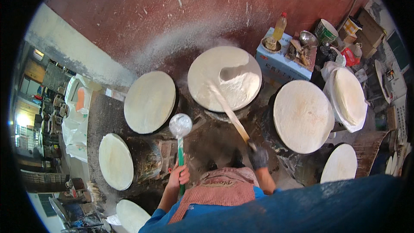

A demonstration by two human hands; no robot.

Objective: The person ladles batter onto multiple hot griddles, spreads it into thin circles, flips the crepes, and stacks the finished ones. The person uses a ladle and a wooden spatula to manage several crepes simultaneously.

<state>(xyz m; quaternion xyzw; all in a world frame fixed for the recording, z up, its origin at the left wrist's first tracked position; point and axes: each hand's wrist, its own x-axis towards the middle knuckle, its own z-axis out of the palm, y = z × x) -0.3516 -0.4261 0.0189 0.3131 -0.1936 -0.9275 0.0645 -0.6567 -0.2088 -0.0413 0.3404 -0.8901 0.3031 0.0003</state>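
Observation:
My left hand point(178, 174), bare, is wrapped round the green handle of a ladle point(180, 125). The ladle's round, whitish bowl points away from me, between two griddles. My right hand point(258, 157), in a dark glove, grips the end of a long wooden batter spreader point(230, 114). The spreader reaches across to the far middle griddle point(207, 67), its far end lying in pale batter there. On that griddle's right side the batter point(246, 88) looks wet and shiny, beside a darker grey patch. The spreader's working end is hard to make out against the batter.
Round griddles with pale flatbreads surround me: one at left point(150, 102), one at near left point(116, 162), one at right point(303, 116). A blue-and-white box point(282, 67) holds a bottle point(280, 26). Further right, a stack of flatbreads point(349, 97) sits on white plastic. A red wall point(207, 8) stands behind.

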